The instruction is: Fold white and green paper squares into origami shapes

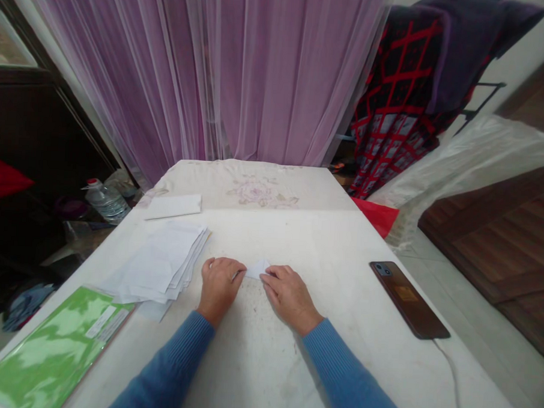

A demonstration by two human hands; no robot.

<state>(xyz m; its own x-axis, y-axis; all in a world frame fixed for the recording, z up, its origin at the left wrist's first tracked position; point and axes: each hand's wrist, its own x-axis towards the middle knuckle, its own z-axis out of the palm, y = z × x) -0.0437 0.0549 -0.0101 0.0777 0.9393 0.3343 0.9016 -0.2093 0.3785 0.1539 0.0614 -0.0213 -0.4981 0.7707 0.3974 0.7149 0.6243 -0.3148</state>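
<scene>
Purple curtains (268, 77) hang behind a white-covered table (315, 239); pale, probably tiled floor (448, 290) at right

Both forearms reach forward from bottom edge, converging toward middle. Left forearm (175, 361) slants up and right, right forearm (350, 370) up and left; both in blue sleeves, ribbed cuffs at wrists. Left grip (221, 286): bare, back of hand up, fingers curled, thumb and index drawn together in pinch, tips aimed right. Right grip (291, 298): bare, back up, fingers bent and bunched, tips aimed left; exact meeting of thumb and fingers unclear. Fingertips of both face each other, near but apart.
</scene>
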